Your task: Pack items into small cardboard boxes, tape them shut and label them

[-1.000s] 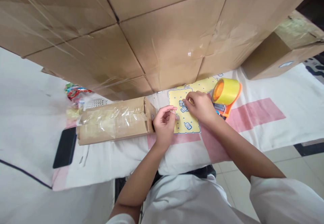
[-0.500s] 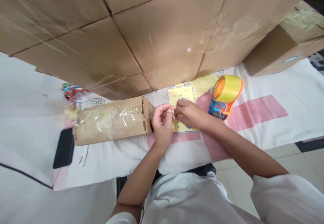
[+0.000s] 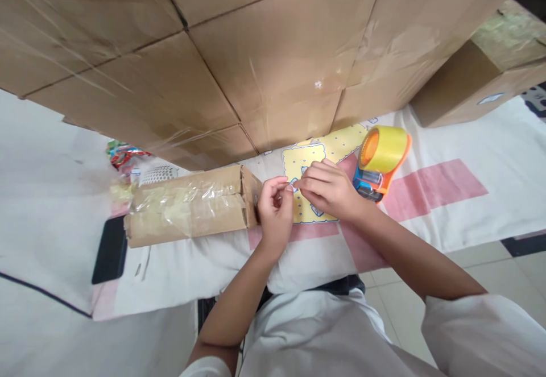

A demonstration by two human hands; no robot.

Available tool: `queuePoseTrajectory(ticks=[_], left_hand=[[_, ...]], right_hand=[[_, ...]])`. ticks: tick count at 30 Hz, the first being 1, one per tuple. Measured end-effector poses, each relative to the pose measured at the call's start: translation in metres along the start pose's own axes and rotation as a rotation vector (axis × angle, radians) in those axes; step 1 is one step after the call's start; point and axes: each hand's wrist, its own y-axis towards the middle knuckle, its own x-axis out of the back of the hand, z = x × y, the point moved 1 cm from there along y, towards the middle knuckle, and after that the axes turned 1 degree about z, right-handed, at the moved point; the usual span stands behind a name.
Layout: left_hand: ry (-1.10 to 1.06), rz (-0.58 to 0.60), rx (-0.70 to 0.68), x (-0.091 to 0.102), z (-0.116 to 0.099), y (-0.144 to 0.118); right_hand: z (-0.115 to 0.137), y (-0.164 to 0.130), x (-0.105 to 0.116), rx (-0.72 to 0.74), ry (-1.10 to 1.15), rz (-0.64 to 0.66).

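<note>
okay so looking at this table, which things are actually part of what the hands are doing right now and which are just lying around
In hand:
left hand and right hand, fingertips meeting on a small sticker
yellow sticker sheet under the right hand
taped cardboard box beside the left hand

Lying about:
tape dispenser
black phone
colourful wrapper
stacked cartons
white-and-pink cloth
</note>
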Motion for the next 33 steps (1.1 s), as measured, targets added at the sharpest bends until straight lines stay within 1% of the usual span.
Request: queuePoseTrajectory(ticks=[3,5,10,12,16,18,21,26,28,29,30,31,32,33], left_hand=[[0.01,-0.011,-0.03,0.0,0.003,-0.001],[0.045,-0.004,-0.08,0.0,0.005,-0.002],[0.179,0.012,-0.222,0.001,0.007,-0.007],[0.212,0.015,-0.243,0.002,0.008,-0.008],[0.223,0.008,-0.278,0.005,0.009,-0.01],[0.223,-0.007,-0.297,0.006,0.009,-0.011],[0.222,-0.008,-0.291,0.007,0.01,-0.01],[0.253,-0.008,-0.265,0.004,0.012,-0.008],[0.296,0.0,-0.257,0.006,0.003,-0.013],[0.321,0.007,-0.279,0.008,-0.008,-0.019],[0.344,0.031,-0.323,0.012,-0.022,-0.027],[0.365,0.063,-0.375,0.018,-0.041,-0.037],[0.376,0.107,-0.459,0.024,-0.063,-0.048],[0.383,0.198,-0.501,0.031,-0.088,-0.059]], right_hand=[[0.0,0.001,0.0,-0.16,0.17,-0.066],[0.001,0.001,0.0,-0.248,0.262,-0.079],[0.004,0.002,-0.001,-0.297,0.355,-0.072],[0.005,0.003,-0.001,-0.349,0.43,-0.062],[0.006,0.006,0.002,-0.464,0.544,0.008],[0.007,0.007,0.003,-0.487,0.558,0.03],[0.008,0.008,0.002,-0.504,0.564,0.045],[0.007,0.008,0.001,-0.491,0.556,0.044],[0.006,0.007,0.001,-0.496,0.549,0.021],[0.005,0.007,0.001,-0.505,0.548,0.007],[0.004,0.007,0.001,-0.515,0.549,-0.008],[0.003,0.006,0.001,-0.526,0.553,-0.019],[0.002,0.006,0.001,-0.534,0.556,-0.026],[0.001,0.005,0.001,-0.539,0.556,-0.029]])
